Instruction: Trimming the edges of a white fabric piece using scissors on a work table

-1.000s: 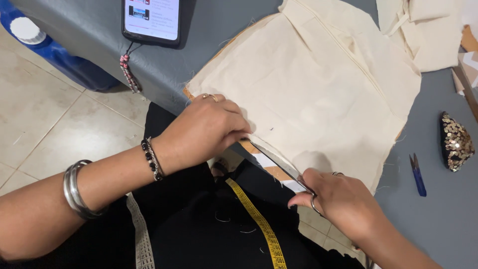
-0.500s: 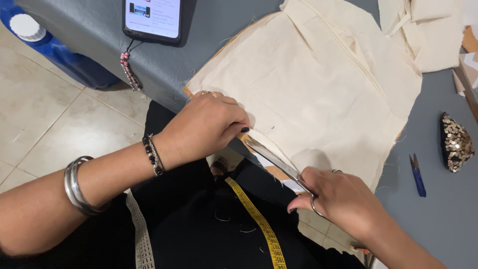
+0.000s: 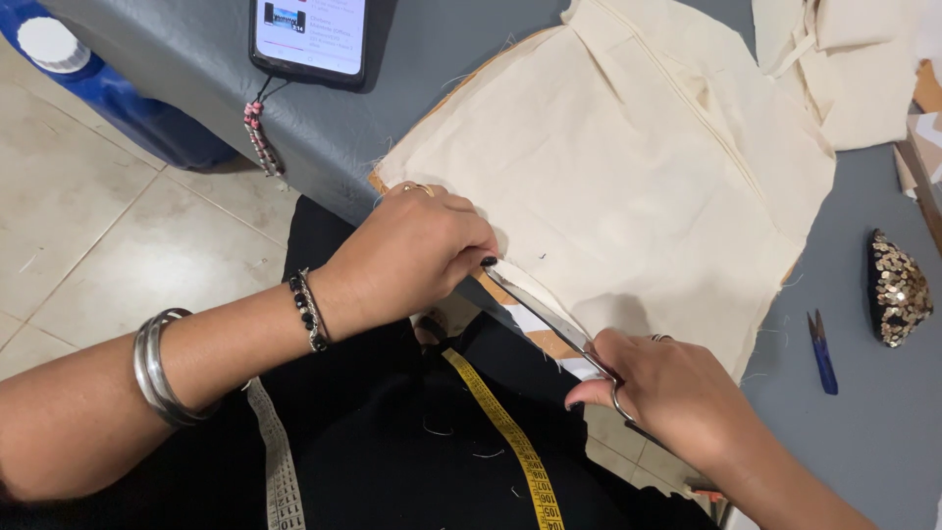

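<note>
A cream fabric piece lies over a brown paper pattern on the grey table. My left hand presses down on the fabric's near left edge, fingers curled over it. My right hand grips the handles of metal scissors, whose blades point left along the fabric's near edge towards my left thumb. The blades' tips are partly hidden under my left hand.
A phone with a beaded charm lies at the table's far left. More cream pieces sit at the far right. A sequined object and small blue snips lie right. A yellow tape measure hangs over my lap. A blue jug stands on the floor.
The scissors have advanced left along the fabric's near edge towards my left hand. My left hand stays pressed on the fabric in nearly the same place.
</note>
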